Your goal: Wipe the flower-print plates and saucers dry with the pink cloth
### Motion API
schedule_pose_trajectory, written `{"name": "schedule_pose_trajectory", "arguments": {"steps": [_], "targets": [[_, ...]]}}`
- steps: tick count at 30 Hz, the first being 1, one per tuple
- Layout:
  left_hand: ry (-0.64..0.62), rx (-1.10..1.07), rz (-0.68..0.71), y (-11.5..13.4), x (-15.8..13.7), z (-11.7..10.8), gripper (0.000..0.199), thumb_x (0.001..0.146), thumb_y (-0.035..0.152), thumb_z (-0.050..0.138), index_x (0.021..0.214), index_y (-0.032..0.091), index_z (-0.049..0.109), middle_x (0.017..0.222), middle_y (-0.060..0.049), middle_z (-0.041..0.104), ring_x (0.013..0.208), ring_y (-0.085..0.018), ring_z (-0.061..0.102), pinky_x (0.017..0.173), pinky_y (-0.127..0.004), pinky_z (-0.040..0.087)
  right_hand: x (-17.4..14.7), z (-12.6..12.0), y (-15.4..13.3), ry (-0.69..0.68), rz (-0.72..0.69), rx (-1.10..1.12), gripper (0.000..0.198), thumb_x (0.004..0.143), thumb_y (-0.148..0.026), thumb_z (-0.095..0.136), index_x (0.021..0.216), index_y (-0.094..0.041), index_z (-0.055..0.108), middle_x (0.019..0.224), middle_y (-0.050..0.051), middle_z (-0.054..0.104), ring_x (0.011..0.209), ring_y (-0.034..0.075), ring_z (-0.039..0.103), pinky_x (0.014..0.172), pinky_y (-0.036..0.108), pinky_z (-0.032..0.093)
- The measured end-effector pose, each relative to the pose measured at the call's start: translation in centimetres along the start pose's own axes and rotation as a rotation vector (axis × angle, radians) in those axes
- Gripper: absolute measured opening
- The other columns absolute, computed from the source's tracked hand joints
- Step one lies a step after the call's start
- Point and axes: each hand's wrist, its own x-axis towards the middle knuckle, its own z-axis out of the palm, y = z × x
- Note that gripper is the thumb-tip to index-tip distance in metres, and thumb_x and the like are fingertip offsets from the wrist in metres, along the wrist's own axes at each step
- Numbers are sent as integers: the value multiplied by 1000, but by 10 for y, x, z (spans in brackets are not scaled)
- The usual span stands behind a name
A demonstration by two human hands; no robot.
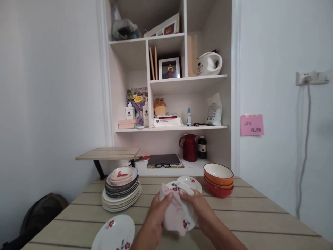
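Above the slatted table I hold a white plate with red flowers [189, 217], tilted up between both hands. My right hand [199, 206] grips its right edge, thumb on the face. In my left hand [158, 211] a pale pink cloth [173, 214] is pinched against the plate's left side; the fingers behind are hidden. Another flowered plate [195, 182] lies just beyond the held one. Nearer me on the left rests a flowered plate [114, 231], partly cut off by the frame's lower edge.
A stack of plates [122, 205] topped by small square dishes stands at the left, beside a small raised shelf [109, 153]. Stacked orange and red bowls [218, 178] stand at the right. Behind are a laptop [164, 159], a red jug [189, 148] and a wall shelf [189, 127].
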Motion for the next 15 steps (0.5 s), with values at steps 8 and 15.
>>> {"name": "schedule_pose_trajectory", "arguments": {"steps": [8,15], "targets": [[72,-163,-102,-9,-2,-6,50,64,38,81,104,11,67,95,-15,74,87,-27,70,79,-35,53,0,7,29,144,25,304,37,63,-30,81,94,-14,68,83,8,77,71,25,71,73,37,53],[62,-186,-83,-14,-2,-8,54,67,40,79,110,11,65,102,-16,73,92,-28,69,82,-35,53,-4,8,45,199,158,459,44,68,-35,78,103,-12,67,89,11,76,83,28,71,81,38,52]]}}
